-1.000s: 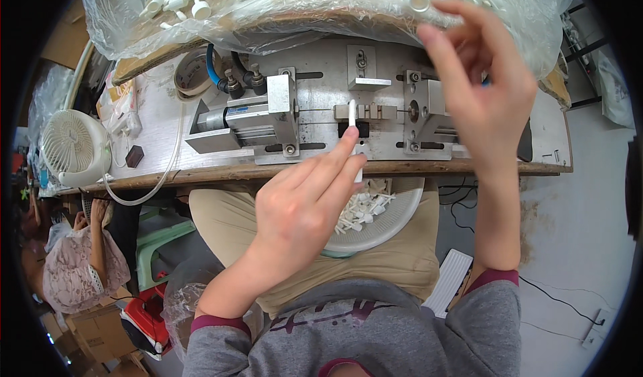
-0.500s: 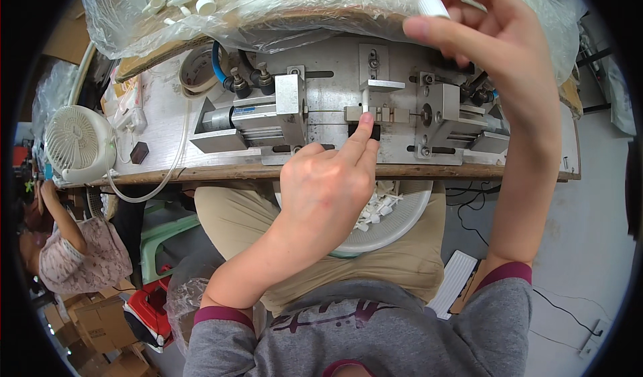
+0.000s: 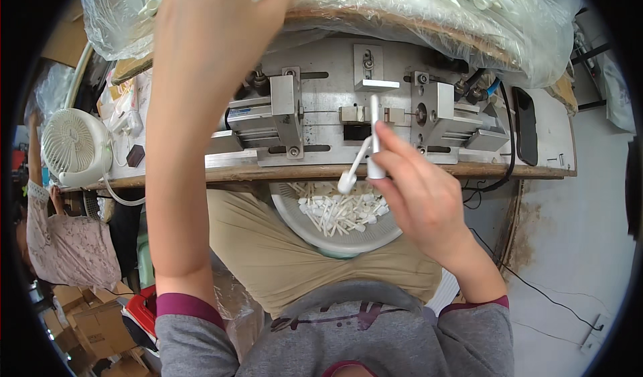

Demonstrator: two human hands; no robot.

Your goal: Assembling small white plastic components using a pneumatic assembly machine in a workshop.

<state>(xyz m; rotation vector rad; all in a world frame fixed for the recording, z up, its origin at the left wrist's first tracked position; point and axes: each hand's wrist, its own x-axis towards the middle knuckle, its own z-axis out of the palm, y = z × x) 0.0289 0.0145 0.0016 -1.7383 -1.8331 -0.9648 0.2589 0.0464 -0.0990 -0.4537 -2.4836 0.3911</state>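
Pinching white stick (image 3: 374, 139) in right hand (image 3: 425, 199) over front edge of bench (image 3: 552, 146), beside second stick (image 3: 347, 182) — extending left hand (image 3: 221, 8) over far edge, cannot tell its grip.

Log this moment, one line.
Right hand: holding slim white plastic stick | white wide-ended piece: alongside | left hand: over clear plastic sheeting, grasp unseen | round white basket: white plastic pieces inside

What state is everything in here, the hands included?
Left hand: stretched forward, grip cut off by the picture's edge.
Right hand: closed on a white stick.
Second white piece: slanting beside the stick; held or loose, unclear.
Basin: partly filled with white pieces.
Phone: lying flat.
Fan: standing; running or not, unclear.
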